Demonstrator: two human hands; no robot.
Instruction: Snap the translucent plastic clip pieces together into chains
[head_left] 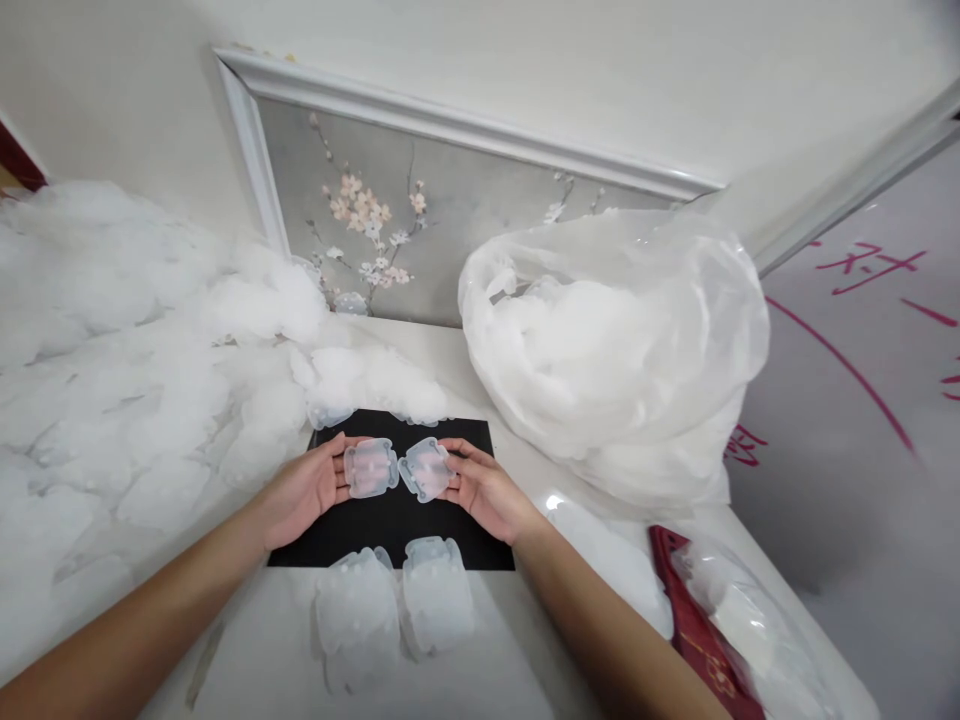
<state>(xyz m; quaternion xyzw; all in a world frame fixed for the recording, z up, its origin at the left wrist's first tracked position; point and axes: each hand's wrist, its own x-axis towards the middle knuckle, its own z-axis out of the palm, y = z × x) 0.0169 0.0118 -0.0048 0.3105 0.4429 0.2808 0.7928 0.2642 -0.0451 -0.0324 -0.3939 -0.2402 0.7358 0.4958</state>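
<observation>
My left hand (309,492) holds a small translucent plastic piece (371,468) with notched, rounded edges, its fingers behind and along the left side. In my right hand (486,492) is a similar clear plastic piece (424,468), slightly tilted, gripped at its right side. The two pieces are close together, edge to edge, above a black mat (390,530). Nearest to me, two stacks of the same kind of pieces, a left stack (358,605) and a right stack (439,595), lie at the mat's front edge.
A large heap of translucent pieces (135,380) covers the left side. More pieces (367,378) lie behind the mat. An open plastic bag (622,350) full of them stands at the back right. A dark red object (694,620) and a clear bag (757,620) lie at right.
</observation>
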